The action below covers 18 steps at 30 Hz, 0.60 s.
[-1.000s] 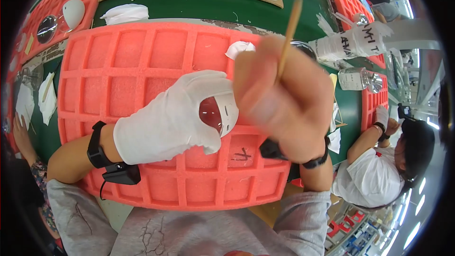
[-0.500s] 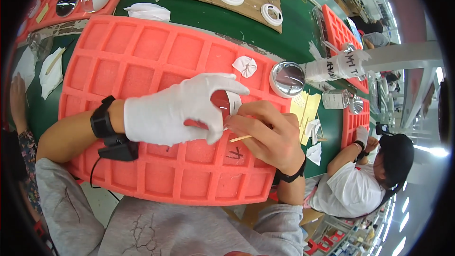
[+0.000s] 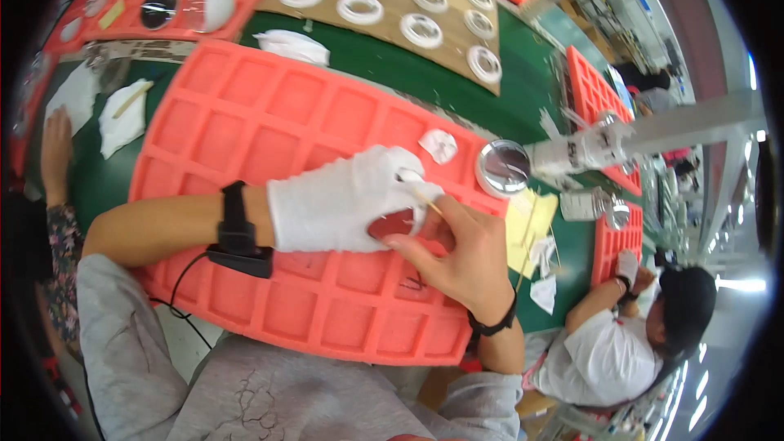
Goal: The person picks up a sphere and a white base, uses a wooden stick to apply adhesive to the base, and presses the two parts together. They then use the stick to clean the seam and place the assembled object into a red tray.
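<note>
My left hand point(image 3: 347, 204), in a white glove, is closed around a round glossy piece point(image 3: 390, 224). Its smooth surface looks red, and the fingers hide most of its outline. My bare right hand point(image 3: 474, 257) comes in from the right and pinches a thin wooden stick point(image 3: 431, 204), whose end reaches toward the gloved fingers. Both hands meet above a pink foam tray point(image 3: 290, 90) with rows of square compartments. A crumpled white cloth point(image 3: 438, 146) lies on the tray's far right part, beside a shiny dome with a white rim point(image 3: 502, 168).
White rings point(image 3: 421, 30) sit on cardboard point(image 3: 392, 12) at the back. Yellow paper point(image 3: 523, 224) and white scraps point(image 3: 543, 292) lie right of the tray, near a glass jar point(image 3: 581, 204) and a wrapped post point(image 3: 572, 153). A co-worker point(image 3: 604, 359) sits at right; another person's hand point(image 3: 57, 147) shows at left.
My left hand has closed and turned, so the round piece shows a broader red face. My right hand has shifted, its stick now pointing up and away. The whole view has tilted slightly.
</note>
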Motion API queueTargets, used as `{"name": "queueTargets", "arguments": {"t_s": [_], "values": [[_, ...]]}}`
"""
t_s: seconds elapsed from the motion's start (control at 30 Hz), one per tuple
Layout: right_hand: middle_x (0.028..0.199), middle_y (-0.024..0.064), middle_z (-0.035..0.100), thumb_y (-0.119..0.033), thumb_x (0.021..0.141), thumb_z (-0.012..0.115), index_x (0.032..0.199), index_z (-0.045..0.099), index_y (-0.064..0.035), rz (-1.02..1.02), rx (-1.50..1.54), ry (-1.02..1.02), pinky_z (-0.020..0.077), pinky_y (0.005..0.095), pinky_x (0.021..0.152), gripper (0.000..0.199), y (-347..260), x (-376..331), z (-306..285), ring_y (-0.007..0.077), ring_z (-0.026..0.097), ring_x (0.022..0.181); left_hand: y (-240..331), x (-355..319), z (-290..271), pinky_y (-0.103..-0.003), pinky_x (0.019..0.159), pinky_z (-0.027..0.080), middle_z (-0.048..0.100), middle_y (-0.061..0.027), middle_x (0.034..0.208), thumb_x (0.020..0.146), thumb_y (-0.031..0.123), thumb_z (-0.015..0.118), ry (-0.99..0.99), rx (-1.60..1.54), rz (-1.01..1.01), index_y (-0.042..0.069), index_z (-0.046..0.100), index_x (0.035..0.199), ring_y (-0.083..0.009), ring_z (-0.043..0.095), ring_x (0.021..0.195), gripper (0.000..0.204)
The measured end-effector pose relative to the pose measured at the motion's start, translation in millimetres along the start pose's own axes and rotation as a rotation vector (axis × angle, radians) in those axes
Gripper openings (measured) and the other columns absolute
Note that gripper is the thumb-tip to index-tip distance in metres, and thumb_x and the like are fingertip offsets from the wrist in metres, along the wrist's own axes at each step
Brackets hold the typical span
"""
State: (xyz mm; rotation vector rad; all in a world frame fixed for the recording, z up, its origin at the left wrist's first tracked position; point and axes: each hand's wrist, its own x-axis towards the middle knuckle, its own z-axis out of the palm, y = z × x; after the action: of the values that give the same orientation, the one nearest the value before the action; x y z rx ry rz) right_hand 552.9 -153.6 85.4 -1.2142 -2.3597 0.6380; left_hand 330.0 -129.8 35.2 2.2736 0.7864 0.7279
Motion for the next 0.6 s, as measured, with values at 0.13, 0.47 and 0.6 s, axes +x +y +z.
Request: {"name": "queueTargets", "arguments": {"t_s": [0.13, 0.47, 0.6], "values": [[0.059, 0.01, 0.054, -0.019, 0.085, 0.084, 0.083, 0.061, 0.0034, 0.102, 0.003, -0.065, 0.0407, 0.0316, 0.052, 0.032, -12.7, 8.1, -2.3, 0.0164, 0.051, 0.053, 3.0, -6.1, 5.7, -0.047, 0.091, 0.053, 0.057, -0.0153, 0.127, 0.079, 0.017, 0.079, 0.166, 0.175, 0.148, 0.011, 0.063, 0.111, -0.0363, 0.058, 0.116, 0.037], [0.059, 0.0003, 0.045, -0.009, 0.095, 0.068, 0.08, 0.059, 0.0028, 0.248, 0.25, -0.248, 0.0271, 0.0279, 0.053, 0.022, -4.0, 16.1, -15.0, 0.0077, 0.036, 0.057, 15.9, -6.3, 3.9, -0.043, 0.07, 0.054, 0.057, -0.0154, 0.117, 0.077, 0.015, 0.08, 0.267, 0.411, 0.035, 0.009, 0.063, 0.113, -0.0338, 0.062, 0.097, 0.04], [0.061, -0.0022, 0.046, -0.01, 0.098, 0.065, 0.08, 0.059, 0.0024, 0.268, 0.317, -0.301, 0.0266, 0.0275, 0.053, 0.022, 13.0, 14.8, -16.0, 0.0061, 0.037, 0.058, 19.1, -7.0, -4.7, -0.043, 0.067, 0.054, 0.056, -0.0142, 0.114, 0.075, 0.016, 0.081, 0.161, 0.388, -0.004, 0.008, 0.062, 0.109, -0.0326, 0.062, 0.096, 0.039]]}}
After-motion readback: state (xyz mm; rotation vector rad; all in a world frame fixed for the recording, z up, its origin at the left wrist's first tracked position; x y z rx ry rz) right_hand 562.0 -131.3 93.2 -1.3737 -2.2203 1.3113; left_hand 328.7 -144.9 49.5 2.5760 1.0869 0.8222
